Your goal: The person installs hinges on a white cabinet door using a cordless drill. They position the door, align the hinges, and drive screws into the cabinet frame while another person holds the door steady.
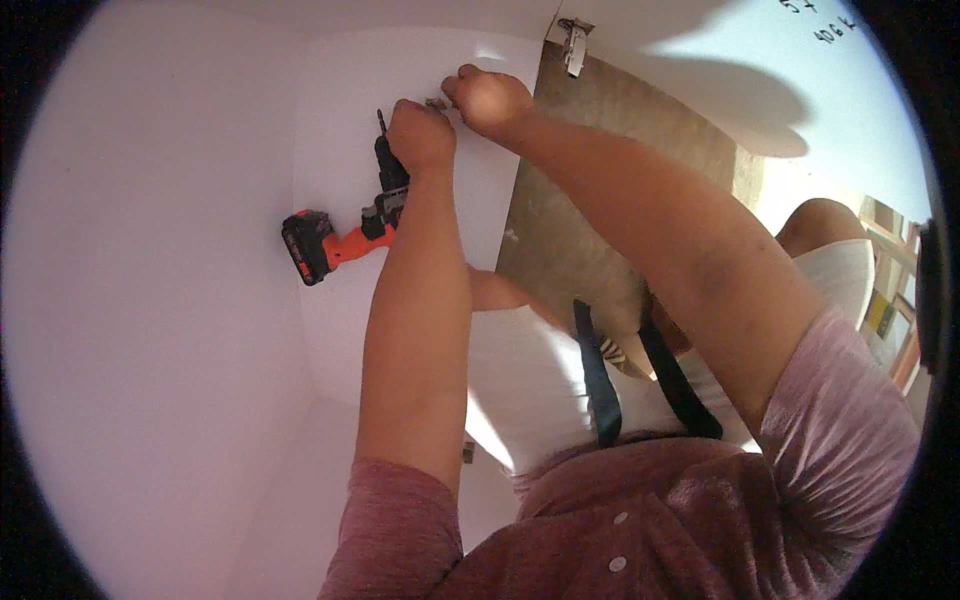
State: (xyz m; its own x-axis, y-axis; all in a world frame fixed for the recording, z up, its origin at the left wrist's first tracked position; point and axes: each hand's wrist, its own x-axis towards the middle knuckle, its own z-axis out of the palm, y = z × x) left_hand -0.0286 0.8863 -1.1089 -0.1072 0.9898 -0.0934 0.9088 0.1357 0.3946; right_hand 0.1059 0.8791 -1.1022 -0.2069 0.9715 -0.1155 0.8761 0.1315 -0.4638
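Observation:
Close together at the top middle, both my hands work over a white panel (340, 130). My left hand (422, 135) is closed, its fingers curled at a small metal fitting (437, 104), mostly hidden by them. My right hand (492, 102) is also closed, thumb and fingers pinched beside the fitting; what they hold, if anything, is hidden. A cordless drill (362, 240), orange and black with a bit in its chuck, lies on the white surface just left of my left forearm, which covers part of it.
A metal cabinet hinge (573, 45) is fixed to the edge of a white door (690, 60) at the upper right. White walls (150, 300) rise on the left. Below the panel edge is a brown, dusty floor (570, 200). Framed, coloured things (890, 300) stand far right.

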